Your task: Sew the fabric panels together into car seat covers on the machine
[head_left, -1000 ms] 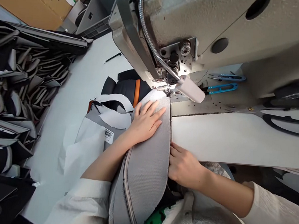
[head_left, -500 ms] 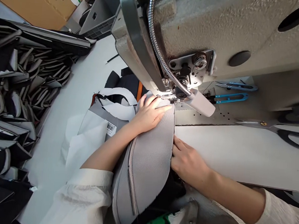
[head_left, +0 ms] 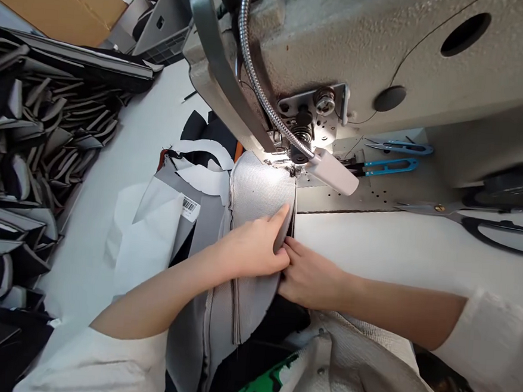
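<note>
A grey padded fabric panel (head_left: 262,190) lies under the lit needle area of a sewing machine (head_left: 298,145), its right edge running down toward me. My left hand (head_left: 255,246) rests across the panel, forefinger stretched along the top near the edge and the thumb closed at the rim. Right beside it, my right hand (head_left: 312,274) pinches the same edge from the right; its fingertips are partly hidden under the fabric. Left of the panel are white curved strips (head_left: 206,150) and a piece with a barcode label (head_left: 189,208).
Two blue-handled thread snips (head_left: 391,165) and black-handled scissors (head_left: 500,233) lie right of the needle. Stacked dark and grey pieces (head_left: 47,121) fill the left side. A grey crate (head_left: 163,25) and cardboard box (head_left: 64,3) stand behind. A lamp (head_left: 335,171) hangs beside the needle.
My left hand has slid from beside the needle down toward me, to the panel's right edge by my right hand. The view has shifted slightly, and the panel's lower part has bunched.
</note>
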`<state>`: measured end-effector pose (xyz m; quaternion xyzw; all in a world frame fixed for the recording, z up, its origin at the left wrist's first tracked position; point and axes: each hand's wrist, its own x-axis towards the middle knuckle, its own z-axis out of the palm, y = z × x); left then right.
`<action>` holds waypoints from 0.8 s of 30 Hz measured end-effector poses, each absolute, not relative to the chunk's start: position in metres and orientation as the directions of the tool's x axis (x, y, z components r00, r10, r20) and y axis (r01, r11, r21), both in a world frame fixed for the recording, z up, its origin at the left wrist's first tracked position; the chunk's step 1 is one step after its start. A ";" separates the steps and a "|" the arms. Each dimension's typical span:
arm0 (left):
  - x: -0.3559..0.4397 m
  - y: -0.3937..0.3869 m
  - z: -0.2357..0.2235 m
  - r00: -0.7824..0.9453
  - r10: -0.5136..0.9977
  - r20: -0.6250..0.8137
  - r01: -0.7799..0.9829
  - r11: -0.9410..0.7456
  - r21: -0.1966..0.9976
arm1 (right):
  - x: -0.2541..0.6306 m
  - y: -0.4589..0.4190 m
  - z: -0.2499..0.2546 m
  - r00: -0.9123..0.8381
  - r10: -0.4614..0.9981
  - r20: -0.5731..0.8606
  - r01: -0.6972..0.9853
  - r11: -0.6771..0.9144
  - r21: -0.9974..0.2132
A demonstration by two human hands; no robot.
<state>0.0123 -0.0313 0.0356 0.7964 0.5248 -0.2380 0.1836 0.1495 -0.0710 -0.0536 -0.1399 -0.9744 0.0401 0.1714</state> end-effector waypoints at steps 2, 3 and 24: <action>0.011 -0.029 0.031 0.298 0.724 -0.622 0.946 -0.312 0.090 | 0.143 -0.074 -0.050 -0.896 0.276 0.347 0.267 0.961 -0.074; 0.011 -0.027 0.028 0.273 0.723 -0.635 0.955 -0.283 0.089 | 0.140 -0.074 -0.048 -0.894 0.269 0.359 0.268 0.962 -0.054; 0.014 0.010 0.028 0.306 0.718 -0.625 0.950 -0.268 0.158 | 0.149 -0.063 -0.058 -0.688 0.533 0.493 0.573 0.815 -0.082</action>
